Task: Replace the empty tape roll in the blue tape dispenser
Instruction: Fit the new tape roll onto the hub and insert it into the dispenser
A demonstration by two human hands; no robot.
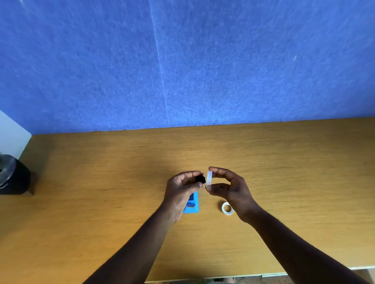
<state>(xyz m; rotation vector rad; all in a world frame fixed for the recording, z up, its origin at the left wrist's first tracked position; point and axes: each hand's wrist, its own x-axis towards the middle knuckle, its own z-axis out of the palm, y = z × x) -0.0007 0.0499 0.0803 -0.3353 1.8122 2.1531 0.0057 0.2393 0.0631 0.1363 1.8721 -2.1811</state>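
Nowhere legible writing on blue dispenser (193,204)

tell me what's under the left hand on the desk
The blue tape dispenser lies on the desk beneath the left hand, which holds a small black piece. The dispenser's far end is covered by the hand.

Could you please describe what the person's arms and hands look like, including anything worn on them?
Both forearms are bare, with no sleeves in view. The left hand and right hand wear no gloves, and no rings, watch or bracelets show. Nothing is marked on the arms or hands.
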